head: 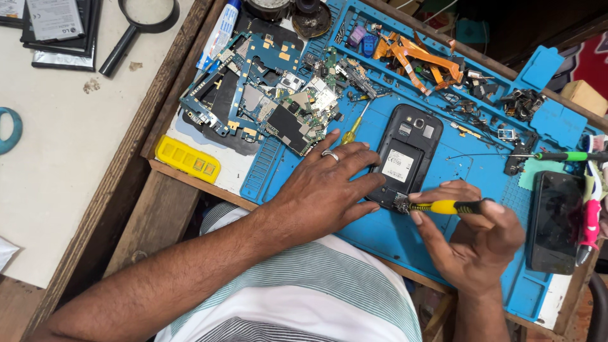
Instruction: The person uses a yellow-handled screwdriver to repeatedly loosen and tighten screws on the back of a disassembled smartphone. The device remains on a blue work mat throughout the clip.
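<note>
wooden workbench [136, 190] | white tabletop [63, 158] at left | blue work mat [487, 183] | even light

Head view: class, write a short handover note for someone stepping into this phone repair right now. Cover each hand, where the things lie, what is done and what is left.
Left hand: flat on the blue mat, fingers steadying the phone from its left side.
Right hand: holds a yellow-handled screwdriver, tip at the phone's lower edge.
Phone: black, face down, back cover already off, insides showing.
Nearby: circuit boards piled upper left, a second small screwdriver beside the phone, another dark phone at far right.
Left: the work at the lower edge is under way; whether any screws are already out cannot be told.
</note>
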